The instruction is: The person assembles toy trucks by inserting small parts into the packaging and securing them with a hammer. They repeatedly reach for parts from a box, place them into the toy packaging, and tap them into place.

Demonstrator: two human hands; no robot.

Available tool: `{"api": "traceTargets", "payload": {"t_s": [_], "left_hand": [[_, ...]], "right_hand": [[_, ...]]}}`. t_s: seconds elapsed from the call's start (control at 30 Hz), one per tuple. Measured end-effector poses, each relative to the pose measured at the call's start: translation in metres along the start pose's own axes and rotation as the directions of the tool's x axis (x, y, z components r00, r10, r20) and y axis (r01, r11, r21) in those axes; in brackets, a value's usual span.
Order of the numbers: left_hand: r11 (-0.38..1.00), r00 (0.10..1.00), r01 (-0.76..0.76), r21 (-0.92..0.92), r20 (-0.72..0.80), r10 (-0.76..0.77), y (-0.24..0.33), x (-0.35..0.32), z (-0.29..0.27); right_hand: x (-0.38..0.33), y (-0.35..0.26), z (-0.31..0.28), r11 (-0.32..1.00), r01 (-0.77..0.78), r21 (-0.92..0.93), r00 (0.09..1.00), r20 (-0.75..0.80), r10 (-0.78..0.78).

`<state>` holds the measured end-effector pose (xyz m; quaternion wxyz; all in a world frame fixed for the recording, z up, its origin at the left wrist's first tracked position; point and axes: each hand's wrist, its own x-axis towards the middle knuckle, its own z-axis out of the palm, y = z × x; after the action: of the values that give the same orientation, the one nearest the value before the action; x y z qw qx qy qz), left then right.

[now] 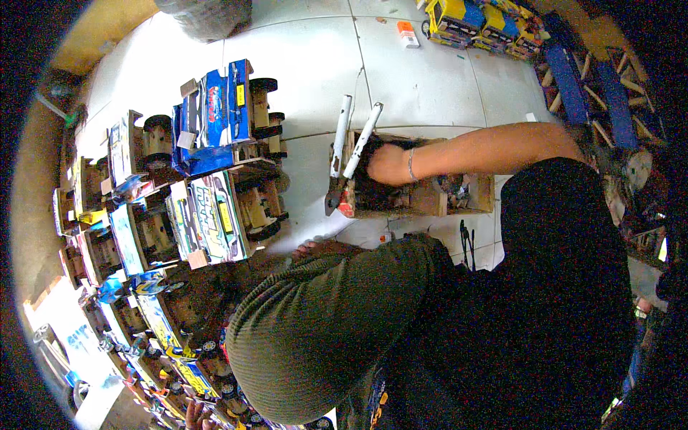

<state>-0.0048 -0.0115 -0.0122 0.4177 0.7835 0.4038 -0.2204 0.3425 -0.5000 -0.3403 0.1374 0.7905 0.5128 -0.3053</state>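
My right hand [388, 165], a thin bracelet at its wrist, reaches down into the left part of a wooden box [481, 195] with dividers. Its fingers are hidden among dark contents, so what they hold does not show. A hand tool with two worn white handles [362, 142], perhaps snips or pincers, leans at the box's left end, close to that hand. Small loose pieces lie in the right compartment. At the lower left edge a few fingertips, seemingly of my left hand [196, 416], show dimly beside the toy trucks; their grip is unclear.
Rows of wooden toy trucks stand on the left, a blue one [218, 111] and a white one [215, 218] nearest. Yellow-and-blue toy trucks [480, 25] and a small orange-and-white pack [408, 34] lie far off. A dark slender tool [467, 244] rests near the box. My bent green-trousered knee [322, 337] rises in front.
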Motion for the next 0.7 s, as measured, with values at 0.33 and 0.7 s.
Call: {"api": "traceTargets", "payload": {"t_s": [0.33, 0.7], "left_hand": [[0.997, 0.998, 0.057, 0.059, 0.031, -0.059, 0.011, 0.001, 0.0], [0.996, 0.995, -0.085, -0.012, 0.048, 0.086, -0.013, -0.004, -0.008]], "right_hand": [[0.033, -0.012, -0.022, 0.816, -0.063, 0.574, 0.995, 0.097, 0.009], [0.025, 0.016, -0.024, 0.382, -0.442, 0.812, 0.883, 0.469, 0.023]]}}
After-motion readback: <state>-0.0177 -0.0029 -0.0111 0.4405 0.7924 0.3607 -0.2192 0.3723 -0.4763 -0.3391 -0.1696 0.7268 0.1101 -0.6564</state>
